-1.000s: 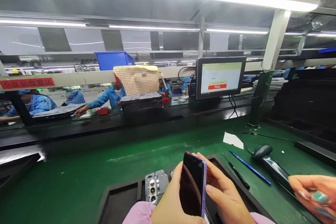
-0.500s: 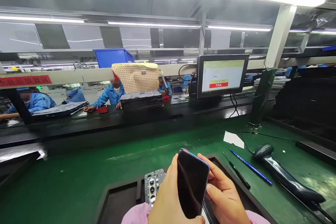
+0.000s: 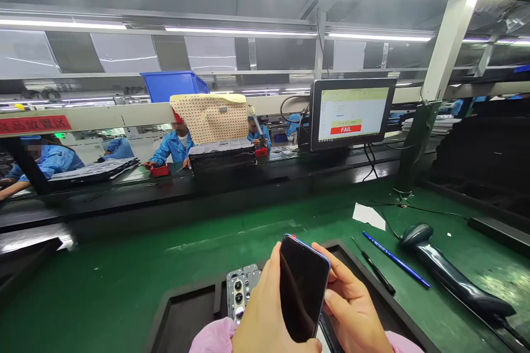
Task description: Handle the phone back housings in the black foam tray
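Note:
A smartphone (image 3: 304,289) with a dark screen and a blue edge is held upright and slightly tilted, its screen towards me. My left hand (image 3: 263,309) wraps round its left side and lower edge. At the phone's right edge, the thumb and fingers of my right hand (image 3: 354,306) press against its side. A small red mark shows at its top left corner. Below lies a black tray (image 3: 188,317), and in it a grey phone housing part (image 3: 240,289) with round camera rings, partly hidden by my left hand.
A barcode scanner (image 3: 451,270), a blue pen (image 3: 395,259), a thin black screwdriver-like tool (image 3: 375,267) and a white paper scrap (image 3: 368,215) lie to the right. A monitor (image 3: 351,114) showing FAIL stands behind. Across the bench, people in blue (image 3: 171,146) sit near stacked trays (image 3: 221,157).
The camera view has shifted slightly. Both hands keep the same hold on the phone. Across the bench, a co-worker's arm at the far left has moved.

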Action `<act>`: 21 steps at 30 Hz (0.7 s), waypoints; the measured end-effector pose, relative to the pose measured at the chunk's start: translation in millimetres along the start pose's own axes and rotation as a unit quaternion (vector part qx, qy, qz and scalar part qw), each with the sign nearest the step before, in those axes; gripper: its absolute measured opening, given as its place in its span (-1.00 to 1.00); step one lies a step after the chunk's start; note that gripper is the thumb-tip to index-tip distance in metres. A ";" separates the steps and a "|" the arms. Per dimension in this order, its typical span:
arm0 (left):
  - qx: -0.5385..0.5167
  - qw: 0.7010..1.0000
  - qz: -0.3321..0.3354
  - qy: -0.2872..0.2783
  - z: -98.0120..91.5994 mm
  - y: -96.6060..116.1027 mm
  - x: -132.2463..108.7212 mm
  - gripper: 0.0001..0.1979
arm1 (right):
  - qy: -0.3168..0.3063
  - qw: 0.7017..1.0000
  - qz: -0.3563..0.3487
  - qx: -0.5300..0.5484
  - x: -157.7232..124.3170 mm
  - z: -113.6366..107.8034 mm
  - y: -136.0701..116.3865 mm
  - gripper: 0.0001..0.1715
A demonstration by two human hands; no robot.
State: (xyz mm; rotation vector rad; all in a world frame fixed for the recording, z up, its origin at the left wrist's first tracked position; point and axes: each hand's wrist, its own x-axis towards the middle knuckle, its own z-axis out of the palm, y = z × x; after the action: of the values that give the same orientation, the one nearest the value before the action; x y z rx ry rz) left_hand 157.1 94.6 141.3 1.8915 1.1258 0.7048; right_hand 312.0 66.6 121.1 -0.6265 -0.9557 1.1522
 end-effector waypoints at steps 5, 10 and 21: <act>-0.064 0.998 0.016 -0.006 0.0 3.0 -0.9 0.15 | -0.047 0.999 -0.002 -0.011 -1.7 -2.0 2.7 -0.38; -0.108 0.993 0.032 0.021 -2.4 10.8 -3.9 0.10 | -0.054 0.998 -0.004 -0.027 -0.1 -4.8 2.8 -0.39; -0.606 0.783 -0.120 0.071 -13.7 17.3 10.3 -0.54 | -0.037 0.999 0.026 -0.021 -36.3 -24.2 23.3 -0.32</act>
State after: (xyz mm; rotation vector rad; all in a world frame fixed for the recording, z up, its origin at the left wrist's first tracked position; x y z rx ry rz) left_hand 158.7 103.9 163.7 0.5816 0.6465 1.0701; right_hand 318.5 40.8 79.4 -0.6489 -1.0336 1.2106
